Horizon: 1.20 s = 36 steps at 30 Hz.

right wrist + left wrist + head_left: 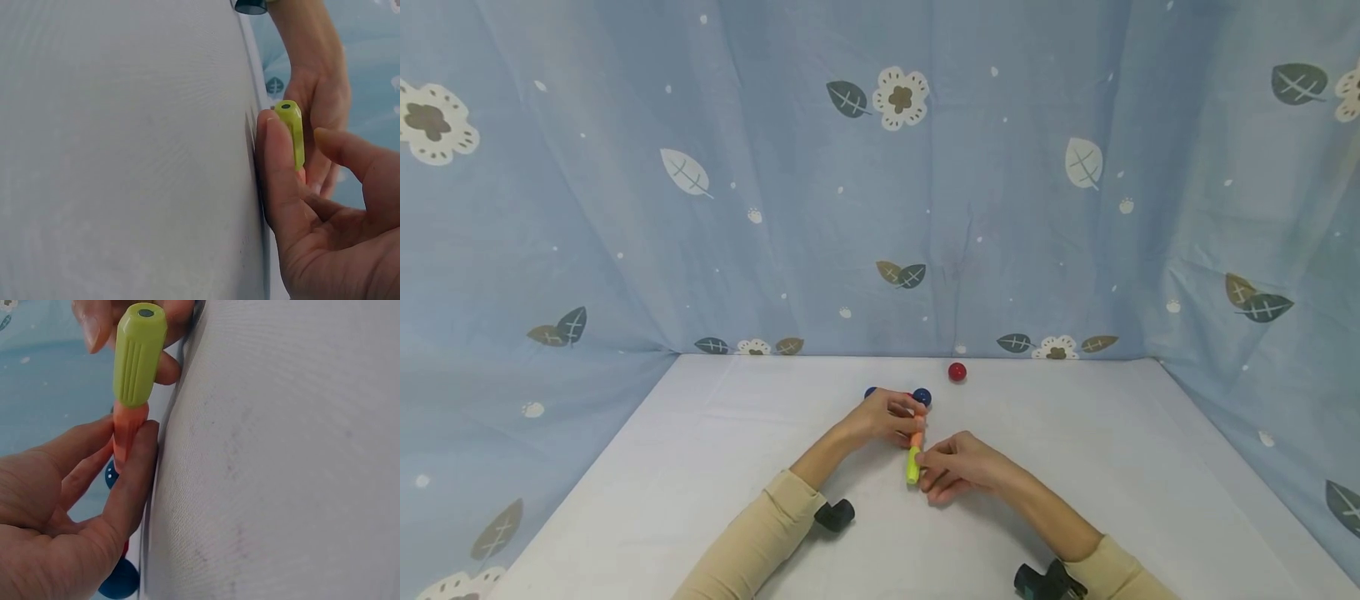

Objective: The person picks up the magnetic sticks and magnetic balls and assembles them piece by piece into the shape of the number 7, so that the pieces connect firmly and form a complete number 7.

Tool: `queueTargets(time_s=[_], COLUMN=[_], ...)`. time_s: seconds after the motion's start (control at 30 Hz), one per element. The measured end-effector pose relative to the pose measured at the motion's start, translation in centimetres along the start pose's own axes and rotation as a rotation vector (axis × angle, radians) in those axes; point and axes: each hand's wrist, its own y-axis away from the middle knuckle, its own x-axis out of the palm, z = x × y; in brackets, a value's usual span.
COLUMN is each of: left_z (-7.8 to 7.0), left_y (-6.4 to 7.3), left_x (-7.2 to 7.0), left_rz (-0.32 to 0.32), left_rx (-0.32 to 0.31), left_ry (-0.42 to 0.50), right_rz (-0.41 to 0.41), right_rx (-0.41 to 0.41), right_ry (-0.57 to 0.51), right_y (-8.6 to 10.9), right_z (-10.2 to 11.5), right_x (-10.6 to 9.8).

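In the head view my left hand (887, 417) is at the middle of the white table, pinching an orange stick (917, 435). A ribbed yellow-green stick (139, 359), with a dark round spot in its end, lines up with the orange one and meets it. My right hand (962, 468) is beside the yellow-green stick. In the right wrist view its thumb stands apart from that stick, while its other fingers lie close along the opposite side. Beyond the left hand are two blue balls (922, 397), with a bit of red, partly hidden, between them.
A red ball (957, 372) lies near the back edge of the white table (722, 450). A blue curtain (760, 167) with leaves and flowers hangs behind and at both sides. Dark wrist cameras (1051, 581) are on both forearms.
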Motion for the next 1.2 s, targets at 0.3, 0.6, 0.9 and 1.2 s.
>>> queueTargets(time_s=[0.3, 0.6, 0.9, 1.2], left_z=[0.1, 0.5, 0.6, 0.5], left_y=[0.0, -0.1, -0.1, -0.1], left_x=[0.0, -0.1, -0.1, -0.1], left_rz=[-0.026, -0.053, -0.029, -0.007], left_rx=[-0.011, -0.029, -0.042, -0.044], left_ry=[-0.01, -0.015, 0.033, 0.097], right_rz=[-0.005, -0.057, -0.151, -0.218], right_rx=[-0.034, -0.069, -0.112, -0.13], right_ry=[0.061, 0.121, 0.32, 0.414], right_y=[0.3, 0.5, 1.1, 1.1], right_z=[-0.1, -0.3, -0.2, -0.2], right_x=[-0.5, -1.4, -3.0, -4.4])
